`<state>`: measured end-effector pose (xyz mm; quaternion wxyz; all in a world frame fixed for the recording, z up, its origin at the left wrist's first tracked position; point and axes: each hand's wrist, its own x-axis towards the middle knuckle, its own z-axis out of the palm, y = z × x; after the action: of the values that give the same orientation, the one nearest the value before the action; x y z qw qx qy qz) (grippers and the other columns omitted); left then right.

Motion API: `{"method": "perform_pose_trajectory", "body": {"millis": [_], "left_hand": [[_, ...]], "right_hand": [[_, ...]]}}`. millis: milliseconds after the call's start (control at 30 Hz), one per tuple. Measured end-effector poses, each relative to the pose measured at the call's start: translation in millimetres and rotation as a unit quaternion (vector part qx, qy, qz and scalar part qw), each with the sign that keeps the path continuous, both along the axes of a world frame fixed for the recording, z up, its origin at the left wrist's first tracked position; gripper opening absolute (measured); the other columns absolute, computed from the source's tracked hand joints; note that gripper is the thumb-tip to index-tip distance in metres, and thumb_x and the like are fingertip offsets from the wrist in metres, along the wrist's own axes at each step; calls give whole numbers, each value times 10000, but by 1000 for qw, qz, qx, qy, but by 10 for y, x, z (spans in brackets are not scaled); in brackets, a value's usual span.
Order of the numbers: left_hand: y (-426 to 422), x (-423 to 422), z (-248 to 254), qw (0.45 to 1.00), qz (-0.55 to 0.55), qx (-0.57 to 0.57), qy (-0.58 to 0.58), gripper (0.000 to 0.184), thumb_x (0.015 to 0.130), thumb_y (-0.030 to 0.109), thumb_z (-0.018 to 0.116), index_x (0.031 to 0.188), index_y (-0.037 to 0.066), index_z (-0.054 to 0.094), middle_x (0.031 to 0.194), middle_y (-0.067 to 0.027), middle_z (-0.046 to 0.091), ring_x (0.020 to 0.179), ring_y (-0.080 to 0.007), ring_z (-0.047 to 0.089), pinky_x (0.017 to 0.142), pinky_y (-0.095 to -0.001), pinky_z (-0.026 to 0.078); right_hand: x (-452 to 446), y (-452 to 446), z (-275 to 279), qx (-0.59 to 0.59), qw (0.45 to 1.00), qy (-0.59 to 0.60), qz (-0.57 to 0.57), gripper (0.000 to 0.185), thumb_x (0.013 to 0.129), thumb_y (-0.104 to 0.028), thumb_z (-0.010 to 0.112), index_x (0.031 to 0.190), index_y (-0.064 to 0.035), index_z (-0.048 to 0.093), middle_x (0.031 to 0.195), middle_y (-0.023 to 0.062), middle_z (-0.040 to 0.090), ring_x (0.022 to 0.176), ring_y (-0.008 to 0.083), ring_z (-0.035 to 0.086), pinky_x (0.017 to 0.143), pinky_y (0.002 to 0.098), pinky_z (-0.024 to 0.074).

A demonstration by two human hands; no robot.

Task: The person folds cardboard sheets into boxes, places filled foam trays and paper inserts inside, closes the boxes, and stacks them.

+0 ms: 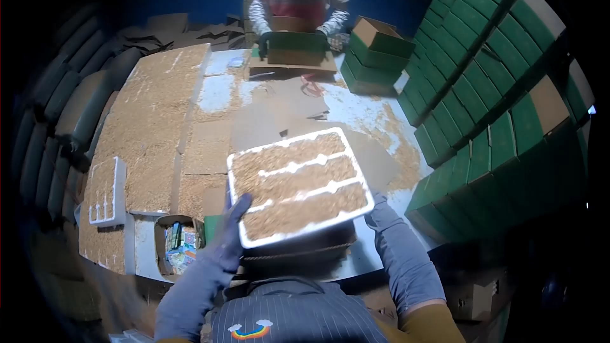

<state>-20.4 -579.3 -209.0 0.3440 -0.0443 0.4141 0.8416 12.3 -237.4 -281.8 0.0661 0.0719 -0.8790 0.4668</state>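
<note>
Between my two gloved hands is a white foam tray [304, 184], tilted, with brown flaky material filling its rows and white dividers showing through. My left hand [235, 222] grips the left side, thumb over the rim. At the right corner, my right hand [379, 211] holds the other side, its fingers mostly hidden. Beneath the tray stands a dark cardboard box [298, 260], its inside covered by the tray. Another white tray [114, 194] with the same filling lies at the left of the table.
Loose brown flakes [152, 108] cover the table's left side. A small box of colourful packets [180, 241] sits front left. Green boxes [470, 44] are stacked high along the right. Across the table a person [298, 0] handles a green box [295, 47]; flat cardboard [267, 111] lies between us.
</note>
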Motion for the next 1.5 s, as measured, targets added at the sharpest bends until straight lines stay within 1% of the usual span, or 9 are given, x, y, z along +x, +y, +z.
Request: {"method": "perform_pose_trajectory", "body": {"millis": [500,600,633,733,833,1033,1133,1333,1500], "left_hand": [[-645,457,-273,941,13,-327,84,678,935,245,603,1498,36,287,1321,-96,517,1146,-178,543,979,-300,440],[-434,360,-182,943,-25,-324,67,647,934,212,594,1491,33,318,1310,-108,532,1162,-182,525,997,-308,417],[-327,286,-153,923,-61,-369,86,637,933,185,586,1490,29,320,1309,-114,535,1167,-188,522,998,-309,413],[-143,267,-251,821,-79,-518,226,599,936,61,537,1480,-9,296,1327,-214,545,1167,-263,572,981,-346,434],[-81,375,-311,674,-72,-602,422,602,933,45,546,1472,-37,292,1411,-305,440,1337,-418,415,1111,-419,355],[-572,664,-35,564,76,-604,558,368,866,79,669,1222,13,606,1260,-197,591,1180,-336,577,998,-376,480],[-1353,453,-386,606,200,-676,368,221,890,186,635,1044,30,659,1037,-166,644,974,-336,614,874,-412,492],[-1959,367,-1105,467,-32,-831,300,502,647,325,860,1032,107,623,1089,-122,631,1113,-326,558,992,-439,401],[-2233,329,-1265,588,-30,-771,244,327,751,248,771,1032,109,677,1114,-137,594,1087,-309,537,946,-415,426]], "right_hand": [[69,-250,261,-112,956,-248,-112,494,998,-433,430,1172,-12,620,991,207,667,954,339,637,854,403,488],[53,59,-177,-80,989,-13,121,508,1013,-429,441,1257,-4,572,1192,197,626,1044,323,615,892,386,498],[78,144,-106,-256,928,-270,-15,574,996,-472,476,1343,-16,507,1269,214,593,1116,330,605,949,382,492],[235,944,-1265,253,933,-157,-200,983,850,-626,619,1542,-70,197,1558,238,241,1430,406,262,1161,498,249],[582,1292,-1637,358,858,-277,-243,1310,631,-610,808,1567,-89,55,1570,312,74,1469,454,61,1170,579,68],[913,1517,-1761,391,866,-224,-219,539,922,-274,590,1398,-47,479,1392,195,523,1253,334,530,1044,398,434],[973,1544,-1278,431,860,-117,-245,353,978,-178,503,1297,-41,563,1151,197,656,1036,364,625,925,433,487],[913,936,304,64,885,166,-430,437,1018,-157,483,1425,-8,426,1366,189,521,1181,269,557,979,379,458],[1079,320,742,-199,889,166,-377,553,1030,-245,487,1503,-28,299,1456,149,429,1264,217,483,1019,396,439]]}}
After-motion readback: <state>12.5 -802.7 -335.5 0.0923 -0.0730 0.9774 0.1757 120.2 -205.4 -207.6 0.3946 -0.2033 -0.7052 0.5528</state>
